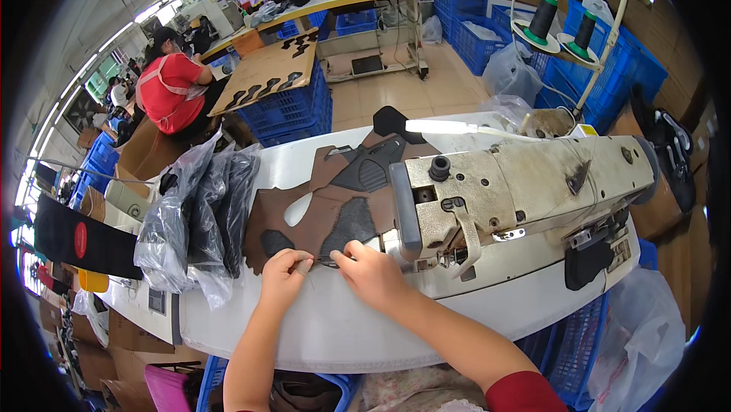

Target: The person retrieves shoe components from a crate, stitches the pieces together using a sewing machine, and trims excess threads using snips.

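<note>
On the white sewing-machine table lies a brown sheet piece (314,212) with black panels on it, which looks like leather or fabric. A ribbed black panel (352,221) is at its near right side. My left hand (285,276) is closed in a pinch at the near edge of the brown piece. My right hand (371,269) pinches the near edge of the black panel, just to the right. The fingertips are close together but apart. Right beside my right hand stands the head of a worn, cream sewing machine (487,191); its needle area is hidden.
Clear plastic bags with black pieces (199,218) lie at the table's left. Thread cones (542,20) stand on a rack at the far right. Blue crates (293,111) carry a cardboard sheet with black cut pieces. A co-worker in red (171,91) sits beyond on the left.
</note>
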Available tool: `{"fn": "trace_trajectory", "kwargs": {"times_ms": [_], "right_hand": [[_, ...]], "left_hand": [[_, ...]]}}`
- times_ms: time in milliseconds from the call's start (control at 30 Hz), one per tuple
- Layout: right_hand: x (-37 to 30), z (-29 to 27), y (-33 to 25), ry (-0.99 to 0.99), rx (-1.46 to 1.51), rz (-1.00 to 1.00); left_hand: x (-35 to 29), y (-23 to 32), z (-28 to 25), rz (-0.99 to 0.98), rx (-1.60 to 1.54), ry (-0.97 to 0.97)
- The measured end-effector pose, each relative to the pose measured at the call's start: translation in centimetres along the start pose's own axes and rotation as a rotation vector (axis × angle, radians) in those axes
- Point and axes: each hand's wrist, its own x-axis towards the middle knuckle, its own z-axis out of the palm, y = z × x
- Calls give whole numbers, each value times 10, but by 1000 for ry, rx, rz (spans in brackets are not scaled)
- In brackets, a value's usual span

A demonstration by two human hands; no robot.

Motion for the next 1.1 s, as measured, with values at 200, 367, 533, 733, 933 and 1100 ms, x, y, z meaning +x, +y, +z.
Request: {"fn": "trace_trajectory", "kwargs": {"times_ms": [200, 367, 533, 733, 933, 1100], "right_hand": [[4, 9, -4, 30, 50, -17], [3, 11, -5, 40, 81, 56], [4, 14, -7, 49, 103, 56], [-3, 7, -5, 44, 51, 36], [-69, -61, -5, -107, 60, 194], [-130, -126, -11, -275, 220, 511]], "left_hand": [[0, 0, 3, 38, -67, -26], [0, 4, 2, 42, -55, -37], [-1, 6, 1, 60, -26, -36], [-4, 16, 1, 86, 28, 41], [-61, 89, -47, -118, 25, -513], [-129, 108, -31, -108, 209, -1535]]}}
